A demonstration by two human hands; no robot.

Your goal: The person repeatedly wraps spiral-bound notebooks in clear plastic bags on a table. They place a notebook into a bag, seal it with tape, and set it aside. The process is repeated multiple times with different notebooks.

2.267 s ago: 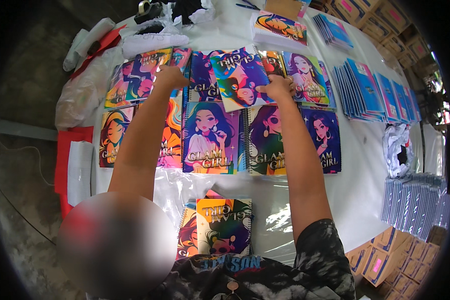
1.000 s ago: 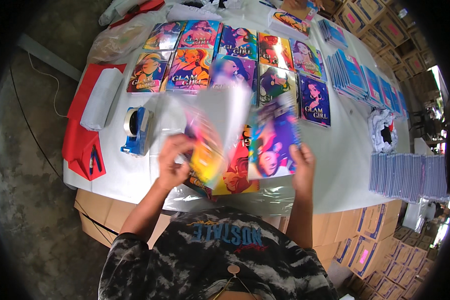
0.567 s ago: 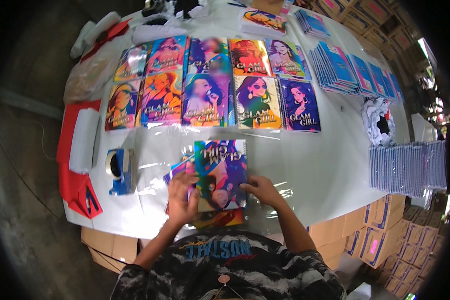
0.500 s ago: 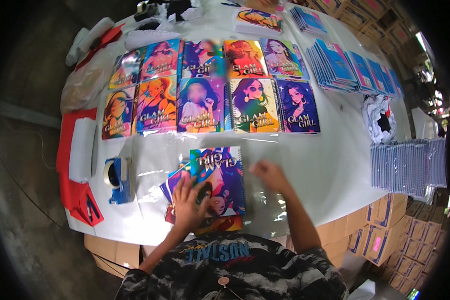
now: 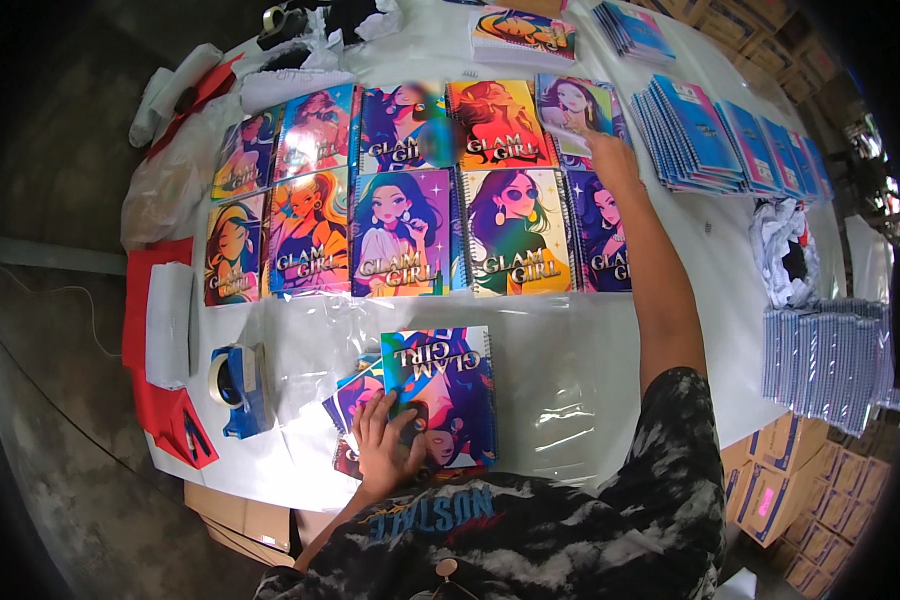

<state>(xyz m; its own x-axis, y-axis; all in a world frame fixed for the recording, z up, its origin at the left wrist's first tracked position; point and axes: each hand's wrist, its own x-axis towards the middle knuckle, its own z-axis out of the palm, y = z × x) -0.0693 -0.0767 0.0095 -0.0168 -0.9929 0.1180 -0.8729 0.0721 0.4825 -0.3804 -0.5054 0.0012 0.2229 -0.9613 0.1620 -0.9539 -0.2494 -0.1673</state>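
Fingers spread, my left hand lies flat on a small fanned pile of spiral notebooks close to my body. The top notebook has a colourful illustrated cover that faces upside down to me. My right arm stretches far forward. My right hand is over the lower part of a green-and-purple notebook at the right end of the back row. Its fingers are blurred, so their grip on that notebook is unclear. Two rows of notebook stacks with bright covers, among them a cream one, lie in front of me.
Blue-backed notebooks are stacked at the right, above crumpled white wrapping and a row of packed notebooks. A blue tape dispenser and a white roll on red material stand left. Cartons are below the table's right edge.
My right hand has gone from beside the near pile forward to the back row's right end. My left hand stays on the pile. The whole view has shifted slightly.
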